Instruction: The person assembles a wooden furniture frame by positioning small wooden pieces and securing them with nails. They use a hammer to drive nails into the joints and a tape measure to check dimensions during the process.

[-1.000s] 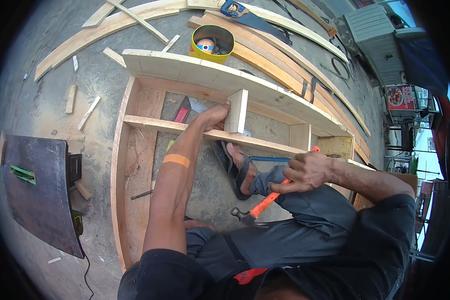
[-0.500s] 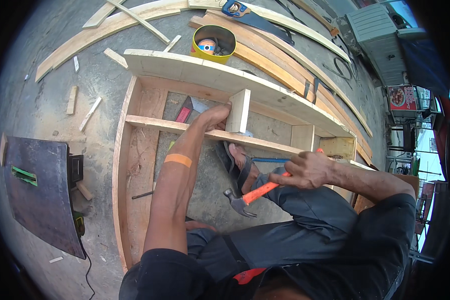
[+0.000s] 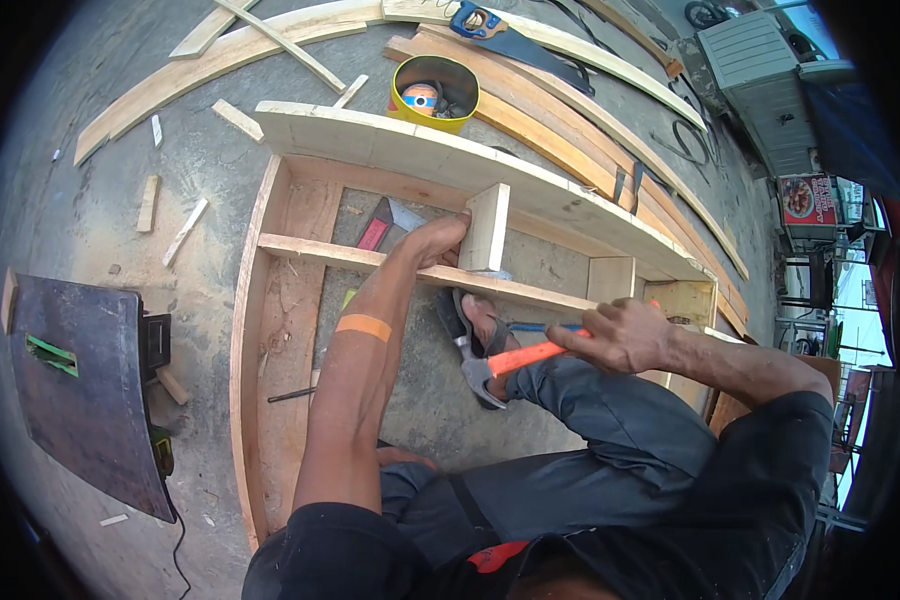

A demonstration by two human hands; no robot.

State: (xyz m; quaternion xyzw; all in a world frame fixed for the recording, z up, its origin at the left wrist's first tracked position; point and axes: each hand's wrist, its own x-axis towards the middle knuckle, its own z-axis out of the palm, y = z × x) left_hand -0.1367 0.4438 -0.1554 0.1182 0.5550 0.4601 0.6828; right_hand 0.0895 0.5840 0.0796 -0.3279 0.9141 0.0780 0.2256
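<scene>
A claw hammer (image 3: pixel 525 356) with an orange handle is in my right hand (image 3: pixel 625 336), its fingers wrapped round the grip. The hammer's head hangs in the air over my sandalled foot, just short of the frame's middle rail. My left hand (image 3: pixel 438 242) reaches over this rail (image 3: pixel 420 272) and holds a short board (image 3: pixel 486 228), set crosswise between the rail and the wide far plank (image 3: pixel 410 135); some fingers are hidden behind the board. Left of that hand, a red-and-grey object (image 3: pixel 378 230) lies on the floor inside the wooden frame (image 3: pixel 245 350).
Beyond the frame stand a yellow bucket (image 3: pixel 440 122) with tools inside and a handsaw (image 3: pixel 510 45) on stacked planks (image 3: pixel 550 130). To the left is a dark metal-topped table (image 3: pixel 80 390) with a cord. Wood offcuts (image 3: pixel 184 232) lie about. My bent leg fills the near middle.
The hammer has swung up and away from me, its head now closer to the middle rail. My left hand stays on the short board. The whole view has shifted slightly.
</scene>
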